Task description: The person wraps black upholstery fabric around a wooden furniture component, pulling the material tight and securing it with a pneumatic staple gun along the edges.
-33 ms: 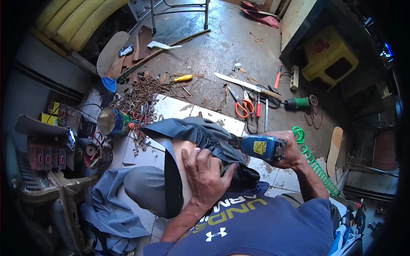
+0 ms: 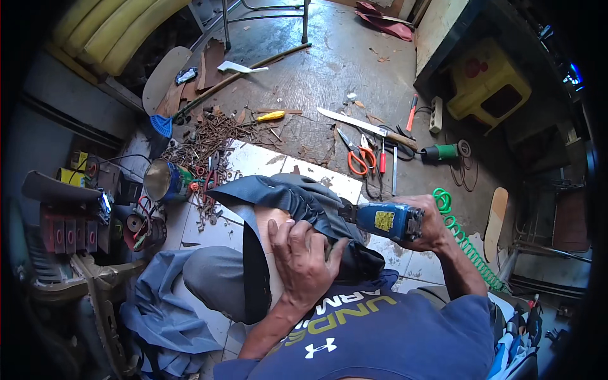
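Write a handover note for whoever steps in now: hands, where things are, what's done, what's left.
Left hand: flat on the grey fabric, pressing it over the wooden panel.
Right hand: gripping the blue air stapler, nose against the fabric's right edge; green coiled hose trails right.
Scissors and large knife lie on the floor ahead.
Done: fabric folded over the panel.
Left: fastening cannot be judged; no staples visible.

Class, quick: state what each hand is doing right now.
Left hand: open, pressing flat on the dark fabric.
Right hand: closed around the blue power tool.
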{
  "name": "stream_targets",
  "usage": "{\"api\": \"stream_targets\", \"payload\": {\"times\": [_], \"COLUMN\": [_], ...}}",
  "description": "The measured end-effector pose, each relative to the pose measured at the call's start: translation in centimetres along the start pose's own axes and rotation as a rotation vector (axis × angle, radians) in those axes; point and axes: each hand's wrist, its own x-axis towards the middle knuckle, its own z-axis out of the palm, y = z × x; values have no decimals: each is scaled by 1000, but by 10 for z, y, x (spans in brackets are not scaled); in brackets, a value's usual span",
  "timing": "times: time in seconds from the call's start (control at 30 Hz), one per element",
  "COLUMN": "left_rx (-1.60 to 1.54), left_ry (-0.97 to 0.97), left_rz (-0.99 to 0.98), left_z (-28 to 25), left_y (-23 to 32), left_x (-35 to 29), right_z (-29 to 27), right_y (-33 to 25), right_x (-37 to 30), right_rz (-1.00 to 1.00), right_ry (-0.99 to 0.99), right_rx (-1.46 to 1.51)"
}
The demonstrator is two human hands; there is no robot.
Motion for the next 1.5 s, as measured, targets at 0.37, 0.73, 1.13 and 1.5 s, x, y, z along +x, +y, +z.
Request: {"api": "stream_targets", "payload": {"times": [0.37,0.73,1.13,1.5], "left_rx": [-281,42,-179,-5], "left_ry": [186,5,167,43], "left_rz": [-22,139,20,89], "left_z": [8,11,8,10], "left_y": [-16,-1,-13,-3], "left_x": [-2,-2,-12,-4], "right_z": [6,6,9,4], "right_y": [-2,2,9,7], "right_x": [-4,-9,-9,-16], "right_rz": [-53,-5,-102,-41], "right_ry": [-23,6,-67,-74], "right_rx": [59,27,74,38]}}
